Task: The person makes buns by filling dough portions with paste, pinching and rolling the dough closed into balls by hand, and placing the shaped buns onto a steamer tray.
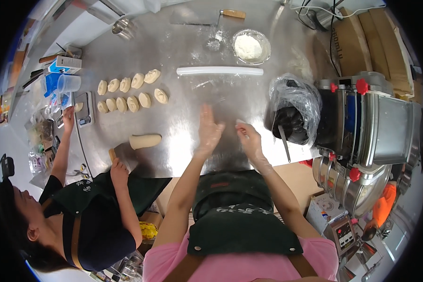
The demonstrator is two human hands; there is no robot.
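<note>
My left hand [209, 130] is above the steel table [188, 113], its fingers stretched forward and slightly blurred, holding nothing. Beside it, my right hand [249, 139] has its fingers curled, with thumb and fingertips together. Something small and pale may be at those fingertips, too small to name. Beyond both hands a white rolling pin [220, 71] lies crosswise. A bowl of white flour [247, 47] stands behind its right end. Two rows of small dough pieces [125, 84] lie to the left, and a dough log [145, 141] is nearer the front edge.
At left a co-worker's hand [68, 115] reaches by a scale [84, 115]; their other hand [119, 173] holds a wooden-handled tool. A plastic bag with black contents [293, 113], a narrow blade [284, 143] and a steel machine [362, 124] stand right. A wooden-handled blade [232, 14] lies at back.
</note>
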